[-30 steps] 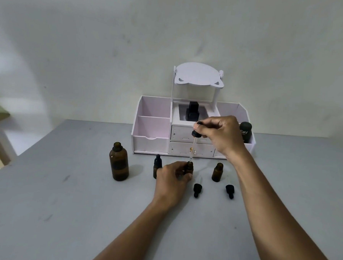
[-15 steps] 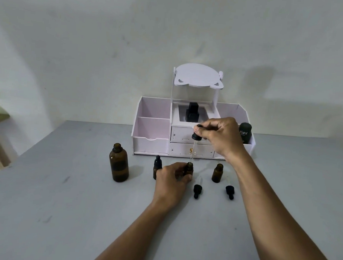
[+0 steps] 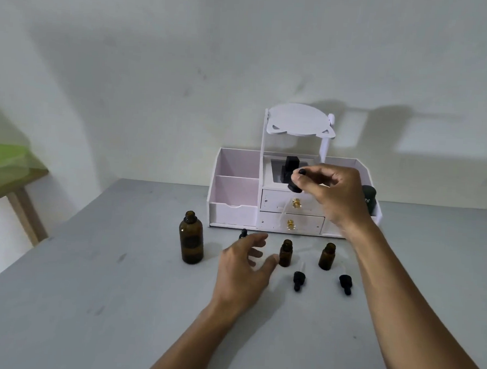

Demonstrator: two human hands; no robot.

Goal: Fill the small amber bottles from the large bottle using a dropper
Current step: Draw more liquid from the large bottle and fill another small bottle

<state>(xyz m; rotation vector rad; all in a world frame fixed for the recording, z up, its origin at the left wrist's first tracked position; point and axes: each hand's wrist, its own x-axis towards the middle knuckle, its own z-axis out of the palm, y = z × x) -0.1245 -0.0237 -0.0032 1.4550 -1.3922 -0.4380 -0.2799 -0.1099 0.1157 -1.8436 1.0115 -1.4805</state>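
Observation:
The large amber bottle (image 3: 191, 239) stands uncapped at the left of the row. Two small amber bottles stand open: the middle one (image 3: 286, 253) and the right one (image 3: 327, 256). A third small bottle with a black dropper cap (image 3: 243, 234) peeks out behind my left hand (image 3: 243, 266), which hovers open just left of the middle bottle, thumb close to it. My right hand (image 3: 326, 188) is raised above the row, pinching the black bulb of a dropper (image 3: 294, 187) whose glass tube slants down-left.
Two loose black dropper caps (image 3: 298, 280) (image 3: 345, 284) lie on the grey table (image 3: 89, 303) in front of the small bottles. A pink-white organizer (image 3: 236, 201) with drawers stands behind, holding a black bottle (image 3: 289, 169) and a black jar (image 3: 369, 200). A wooden table (image 3: 9, 172) is at far left.
My left hand has let go of the middle small bottle and opened. My right hand has lifted the dropper up and away from that bottle's mouth.

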